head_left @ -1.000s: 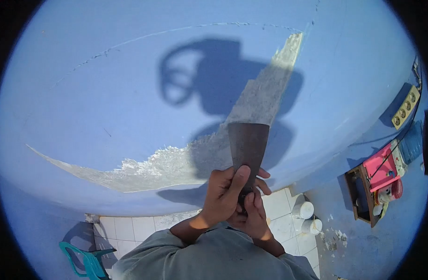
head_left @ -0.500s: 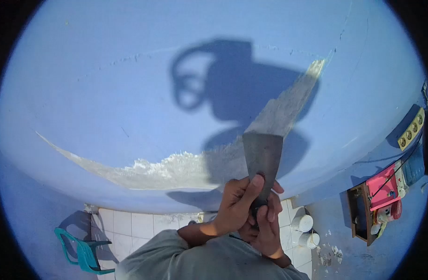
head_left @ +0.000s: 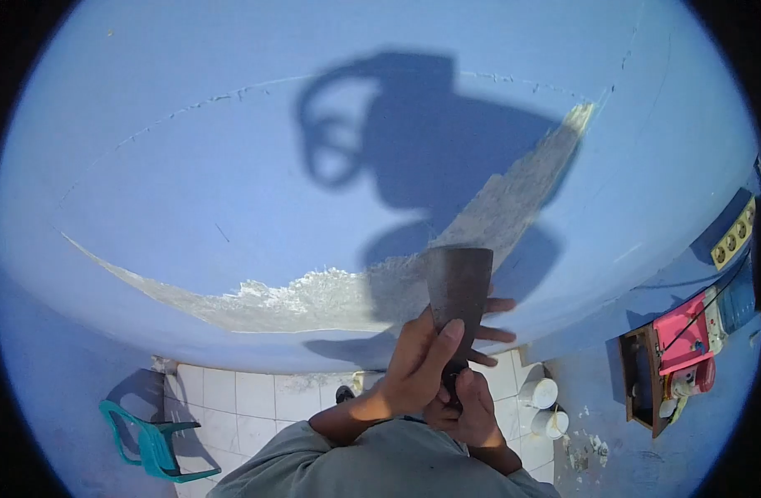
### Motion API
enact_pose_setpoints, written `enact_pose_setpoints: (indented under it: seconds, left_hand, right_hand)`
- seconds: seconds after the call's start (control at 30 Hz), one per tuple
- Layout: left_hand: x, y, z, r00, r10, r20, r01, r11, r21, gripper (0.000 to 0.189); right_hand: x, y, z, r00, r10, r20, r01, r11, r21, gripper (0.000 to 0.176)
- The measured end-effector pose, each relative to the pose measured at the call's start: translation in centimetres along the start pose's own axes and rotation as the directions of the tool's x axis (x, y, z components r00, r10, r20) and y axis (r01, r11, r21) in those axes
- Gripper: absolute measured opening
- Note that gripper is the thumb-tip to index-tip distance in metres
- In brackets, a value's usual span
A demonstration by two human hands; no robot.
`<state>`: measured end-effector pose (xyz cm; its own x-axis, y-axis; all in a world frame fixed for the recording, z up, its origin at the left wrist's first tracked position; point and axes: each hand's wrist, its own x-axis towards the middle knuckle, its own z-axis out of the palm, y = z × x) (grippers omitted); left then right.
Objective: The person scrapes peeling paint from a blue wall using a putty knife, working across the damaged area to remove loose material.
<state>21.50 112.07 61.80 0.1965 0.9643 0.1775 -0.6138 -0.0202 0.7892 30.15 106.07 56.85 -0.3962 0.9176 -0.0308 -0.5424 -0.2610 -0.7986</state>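
Note:
A putty knife (head_left: pixel 462 282) with a dark, wide blade points up in front of a blue wall (head_left: pixel 256 174). My right hand (head_left: pixel 478 415) is closed round its handle, low at the front. My left hand (head_left: pixel 418 353) grips the blade from the left: the thumb lies on the near face, and the fingers reach behind it, spread out past its right side. In this view the blade's tip overlaps a long scraped grey strip (head_left: pixel 314 303) with ragged edges. A thin cracked line curves across the paint above.
A green plastic chair (head_left: pixel 152 444) is at lower left on white floor tiles (head_left: pixel 256 398). White buckets (head_left: pixel 551 423) stand to the right. Further right are a wooden shelf (head_left: pixel 638 382) with a pink item (head_left: pixel 683 332) and a power strip (head_left: pixel 733 234). A dark shadow covers the wall's middle.
The left hand's fingers have spread further out behind the blade. The blade is turned a little, its tip lower and its edge now looking bowed. The view has shifted slightly.

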Motion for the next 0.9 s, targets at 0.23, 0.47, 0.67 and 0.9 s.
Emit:
enact_pose_setpoints:
  seconds: [0.23,0.47,0.67,0.9]
  left_hand:
    - [-0.1,0.3,-0.9,0.979,-0.066,0.192,0.05,0.995,0.088,0.038]
    - [0.3,0.3,-0.8,0.969,-0.13,0.208,0.145,0.988,-0.061,0.04]
    - [0.2,0.5,-0.5,0.97,-0.133,0.205,0.161,0.979,-0.128,0.041]
    - [0.7,1.2,-0.7,0.963,-0.005,0.271,0.016,0.999,-0.036,0.043]
  right_hand:
    - [-0.4,-1.7,1.8,0.993,-0.019,-0.12,0.026,0.998,0.052,0.035]
    - [-0.4,-2.4,2.4,0.986,0.028,-0.167,-0.023,0.999,0.027,0.031]
    - [-0.7,-2.5,2.2,0.97,-0.017,-0.241,-0.006,0.995,-0.096,0.032]
    - [0.0,-2.5,2.1,0.996,0.018,-0.084,-0.025,0.996,-0.087,0.036]
